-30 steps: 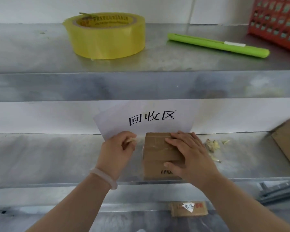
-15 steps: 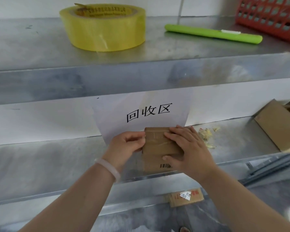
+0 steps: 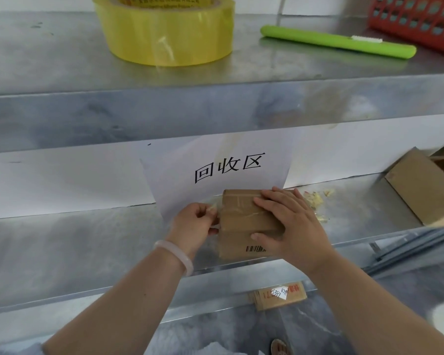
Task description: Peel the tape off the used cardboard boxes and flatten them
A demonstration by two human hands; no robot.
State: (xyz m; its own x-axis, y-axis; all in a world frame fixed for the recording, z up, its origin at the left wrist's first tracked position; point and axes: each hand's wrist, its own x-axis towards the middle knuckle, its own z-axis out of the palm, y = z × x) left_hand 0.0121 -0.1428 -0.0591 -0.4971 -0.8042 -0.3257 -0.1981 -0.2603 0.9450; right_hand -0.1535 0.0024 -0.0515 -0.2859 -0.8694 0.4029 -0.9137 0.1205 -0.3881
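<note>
A small taped cardboard box (image 3: 241,221) with a barcode on its near face stands on the middle metal shelf (image 3: 87,239). My right hand (image 3: 290,226) lies over the box's right side, fingers spread on its top and thumb on the front. My left hand (image 3: 195,224) is at the box's left edge, its fingers pinching a strip of clear tape (image 3: 214,206) that lifts off the box.
On the upper shelf lie a yellow tape roll (image 3: 164,29), a green utility knife (image 3: 336,42) and a red basket (image 3: 420,19). A paper sign (image 3: 223,170) hangs behind the box. Tape scraps (image 3: 315,201) and an opened box (image 3: 426,185) lie to the right; a flattened box (image 3: 280,295) lies below.
My left hand went to the box's left edge and now pulls a tape strip away from it. The right hand stays on the box. The view has shifted.
</note>
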